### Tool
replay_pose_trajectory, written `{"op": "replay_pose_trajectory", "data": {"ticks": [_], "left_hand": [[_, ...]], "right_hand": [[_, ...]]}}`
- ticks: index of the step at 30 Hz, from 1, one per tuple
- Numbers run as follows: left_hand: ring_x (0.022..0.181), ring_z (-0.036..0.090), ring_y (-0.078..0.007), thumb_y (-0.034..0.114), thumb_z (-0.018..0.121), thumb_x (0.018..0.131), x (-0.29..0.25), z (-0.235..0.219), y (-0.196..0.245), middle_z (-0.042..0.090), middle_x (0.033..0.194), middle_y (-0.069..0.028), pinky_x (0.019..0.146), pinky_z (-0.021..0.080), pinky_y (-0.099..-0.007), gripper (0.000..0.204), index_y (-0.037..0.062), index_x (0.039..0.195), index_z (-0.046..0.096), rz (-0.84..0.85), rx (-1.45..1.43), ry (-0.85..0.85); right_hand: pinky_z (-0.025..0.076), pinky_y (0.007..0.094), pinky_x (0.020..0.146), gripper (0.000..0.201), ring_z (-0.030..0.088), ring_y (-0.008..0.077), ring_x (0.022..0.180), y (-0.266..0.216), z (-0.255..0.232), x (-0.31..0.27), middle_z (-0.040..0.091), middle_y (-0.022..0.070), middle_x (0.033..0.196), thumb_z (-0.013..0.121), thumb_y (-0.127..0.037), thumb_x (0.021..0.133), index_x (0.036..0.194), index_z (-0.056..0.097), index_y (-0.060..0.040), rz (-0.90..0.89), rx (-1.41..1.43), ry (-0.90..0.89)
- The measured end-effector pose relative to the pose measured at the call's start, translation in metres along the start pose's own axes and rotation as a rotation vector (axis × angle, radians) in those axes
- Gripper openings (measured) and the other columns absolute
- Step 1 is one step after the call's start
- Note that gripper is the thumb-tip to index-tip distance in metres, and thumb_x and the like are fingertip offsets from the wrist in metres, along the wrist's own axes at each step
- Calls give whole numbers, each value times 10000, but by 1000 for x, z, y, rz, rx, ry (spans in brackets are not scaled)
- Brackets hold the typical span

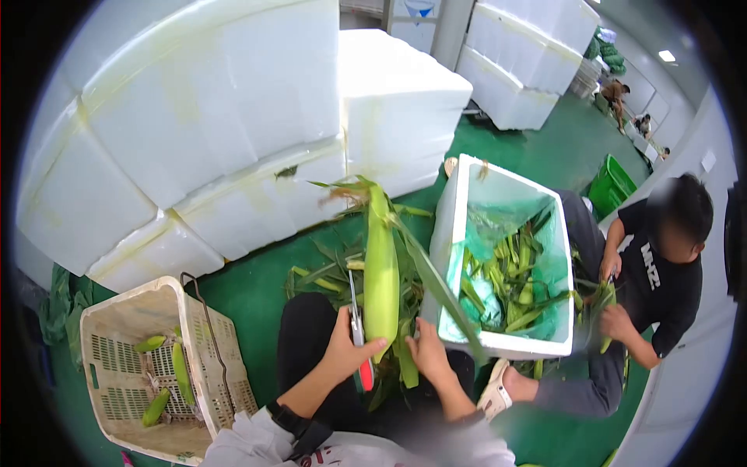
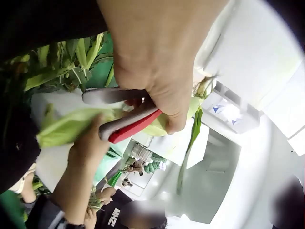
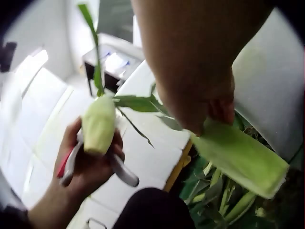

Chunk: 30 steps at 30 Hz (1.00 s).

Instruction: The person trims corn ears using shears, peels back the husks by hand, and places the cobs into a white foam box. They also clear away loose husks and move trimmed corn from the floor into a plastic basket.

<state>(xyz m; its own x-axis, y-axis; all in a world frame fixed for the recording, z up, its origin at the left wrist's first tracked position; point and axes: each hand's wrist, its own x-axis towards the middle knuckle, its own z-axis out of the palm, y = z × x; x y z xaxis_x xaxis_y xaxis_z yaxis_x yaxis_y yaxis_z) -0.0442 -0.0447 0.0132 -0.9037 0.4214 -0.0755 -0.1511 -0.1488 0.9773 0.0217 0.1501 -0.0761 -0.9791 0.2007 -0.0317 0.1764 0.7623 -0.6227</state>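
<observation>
My left hand [image 1: 348, 346] grips an ear of corn [image 1: 381, 272] in pale green husk, its silk end pointing away from me and a long leaf trailing off to the right. The same hand also holds a pair of shears [image 1: 357, 331] with grey and red handles, lying alongside the ear. In the left wrist view, the handles [image 2: 131, 125] stick out of the hand, spread apart. My right hand [image 1: 430, 356] pinches a broad piece of husk [image 3: 240, 157] by one end, apart from the ear. That husk hangs low over the leaves on the floor.
On the right, a white foam box [image 1: 506, 342] lined with green plastic holds husks. A cream plastic basket [image 1: 222, 350] at left contains several ears. White foam boxes [image 1: 210, 101] are stacked ahead. Another person [image 1: 661, 265] sits at right, handling corn. Loose leaves [image 1: 327, 272] litter the green floor.
</observation>
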Motion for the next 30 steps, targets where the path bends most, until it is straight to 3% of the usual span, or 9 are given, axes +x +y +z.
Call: {"op": "replay_pose_trajectory", "data": {"ticks": [2, 3, 4, 6, 10, 14, 17, 26, 30], "left_hand": [[990, 564, -176, 105, 764, 732, -8, 2, 0, 535, 1068, -85, 861, 466, -326, 648, 32, 1232, 358, 149, 294, 39], [953, 596, -244, 225, 803, 693, -15, 4, 0, 566, 1055, -152, 819, 482, -341, 732, -2, 1233, 362, 55, 495, 24], [981, 579, -306, 241, 794, 683, -19, 8, 0, 547, 1066, -196, 852, 463, -361, 748, -21, 1235, 363, 54, 477, -109], [1008, 547, -340, 228, 779, 673, -23, 12, 19, 529, 1079, -212, 890, 435, -385, 747, -32, 1239, 367, 41, 674, -336], [1049, 499, -365, 191, 708, 666, -11, -7, 21, 487, 1105, -240, 913, 412, -402, 742, -52, 1272, 355, 68, 599, -504], [1087, 468, -346, 153, 674, 659, 16, -21, 29, 431, 1183, -210, 944, 391, -377, 805, -47, 1340, 295, 102, 826, -739], [1088, 468, -348, 137, 669, 654, 24, -13, 40, 408, 1207, -223, 926, 402, -379, 803, -47, 1340, 294, -91, 681, -850], [621, 611, -263, 136, 648, 656, 23, -1, 35, 578, 677, -109, 608, 493, -355, 626, -8, 1229, 443, -49, 755, -824], [688, 632, -315, 234, 683, 667, 36, -23, -4, 611, 738, -146, 630, 493, -398, 470, 19, 1043, 501, -98, 980, -530]], "right_hand": [[423, 372, 929, 507, 517, 298, 1138, -27, -1, -1, 471, 189, 1296, 492, -254, 966, 1370, 317, -4, 232, 914, -83], [385, 337, 971, 490, 490, 214, 1159, -71, -32, -4, 477, 135, 1291, 467, -265, 982, 1384, 316, -30, 410, 1500, -113], [402, 320, 953, 478, 504, 204, 1134, -88, -35, -6, 500, 138, 1250, 506, -255, 968, 1367, 348, -46, 340, 1609, -76], [425, 315, 926, 543, 528, 196, 1094, -78, -35, -7, 534, 124, 1192, 605, -240, 911, 1354, 364, -41, 415, 1385, 38], [451, 338, 904, 711, 573, 227, 1055, -41, -64, -30, 578, 151, 1160, 766, -247, 745, 1319, 413, -20, 174, 675, 133], [432, 351, 938, 754, 564, 251, 1102, -45, -109, -60, 566, 178, 1210, 776, -218, 699, 1331, 421, -12, 107, 439, -9], [462, 360, 911, 739, 604, 299, 1069, -37, -120, -76, 586, 209, 1189, 785, -230, 672, 1298, 462, -10, 32, 178, -21], [491, 371, 786, 678, 600, 318, 915, -33, -138, -84, 575, 158, 1050, 783, -267, 661, 1252, 523, -60, -39, 55, -27], [455, 329, 893, 638, 540, 241, 1085, 13, -88, -102, 548, 119, 1134, 734, -160, 701, 1274, 490, -19, 298, 794, -57]]}}
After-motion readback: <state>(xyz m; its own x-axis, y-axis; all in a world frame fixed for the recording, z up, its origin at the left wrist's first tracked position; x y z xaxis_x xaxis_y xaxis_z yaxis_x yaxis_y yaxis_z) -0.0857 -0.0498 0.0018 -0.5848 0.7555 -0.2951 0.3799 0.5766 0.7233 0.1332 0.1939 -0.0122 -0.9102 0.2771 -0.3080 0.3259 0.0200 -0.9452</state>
